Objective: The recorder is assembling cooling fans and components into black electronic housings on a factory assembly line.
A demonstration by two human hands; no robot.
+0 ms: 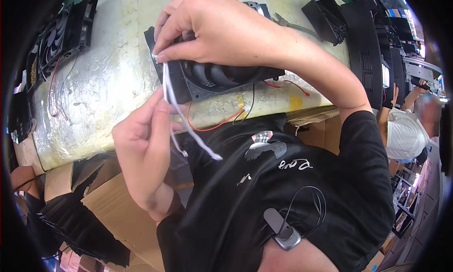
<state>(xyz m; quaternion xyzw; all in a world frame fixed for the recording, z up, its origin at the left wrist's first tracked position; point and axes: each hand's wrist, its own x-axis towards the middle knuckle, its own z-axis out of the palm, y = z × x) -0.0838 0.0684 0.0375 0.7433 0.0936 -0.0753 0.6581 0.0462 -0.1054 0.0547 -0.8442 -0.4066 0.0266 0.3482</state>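
A black fan unit point(200, 89) lies on the wrapped work table in front of me, with thin red and dark wires trailing from its near side. My right hand point(203, 31) reaches over it, thumb and fingers pinched at its left corner on the upper end of some thin white cables point(181, 112). Lower down, my left hand point(148, 135) pinches the same cables between thumb and fingers, just off the table's near edge. Their loose ends, with small white tips, hang below that hand in front of my black shirt. The right hand and forearm cover much of the fan unit.
Another black fan unit point(59, 36) with loose wires stands on the table point(108, 83) at the left. A black box-like part point(325, 18) sits at the far right, near pliers-like handles. Cardboard point(118, 215) lies below the near edge. A person in white point(406, 135) is at the right.
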